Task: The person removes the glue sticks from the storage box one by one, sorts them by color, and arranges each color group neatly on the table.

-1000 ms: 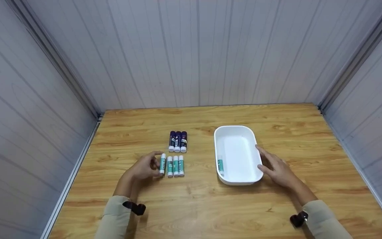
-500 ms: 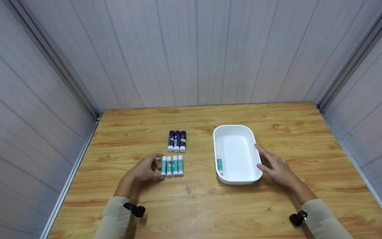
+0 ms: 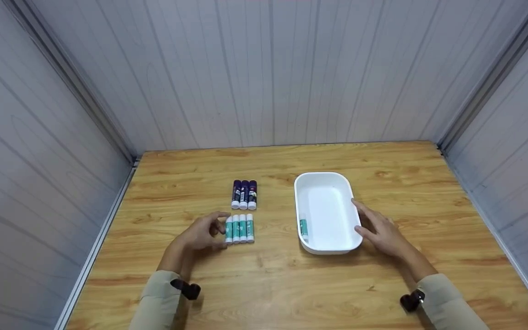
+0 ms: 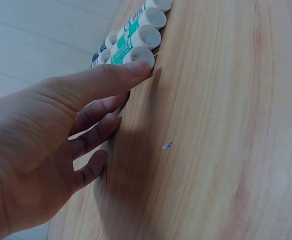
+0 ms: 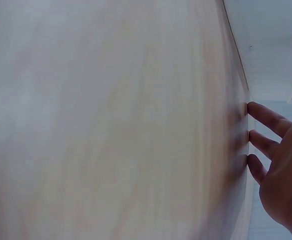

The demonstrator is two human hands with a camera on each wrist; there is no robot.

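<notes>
Left hand (image 3: 198, 233) fingertips touch green glue stick row (image 3: 239, 228), left end.

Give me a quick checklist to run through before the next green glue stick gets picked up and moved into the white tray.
1. Row of four green-and-white glue sticks lying side by side on the wooden table: ok.
2. Left hand at the row's left end, thumb against the end stick: ok, touching, nothing gripped.
3. Right hand steadying the white plastic tray at its right rim: ok, fingers straight.
4. Room in the tray: ok, only one green glue stick lies inside, by the left wall.
5. Three purple glue sticks apart from the green row: ok, set behind it.
6. Caps on tight: cannot tell.
</notes>
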